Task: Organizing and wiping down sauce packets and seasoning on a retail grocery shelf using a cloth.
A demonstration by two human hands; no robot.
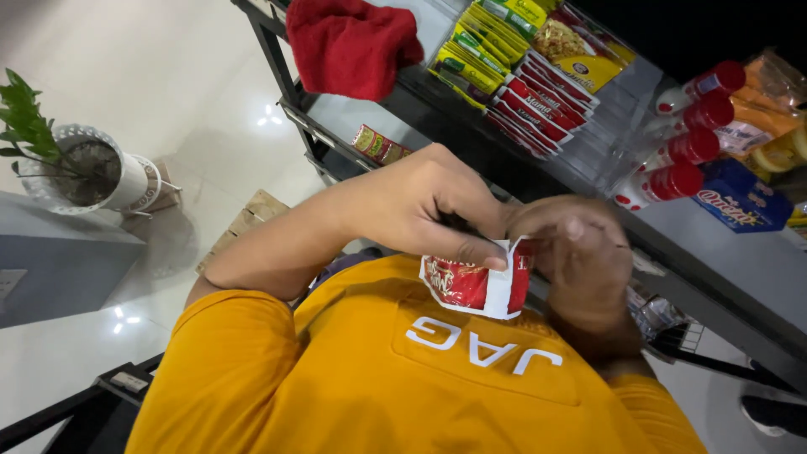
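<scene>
Red-and-white sachet | centre of frame, above the orange shirt | left hand pinches its top edge shut | right hand grips the corner | advice: keep pinches close together, pull evenly | shelf of packets upper right

A small red and white sachet sits pinched between both hands. Above the grip, on the shelf, flat red packets stand in a row beside yellow-green ones. Up and to its right lies a blue box; up-left, a little red wrapper.
</scene>
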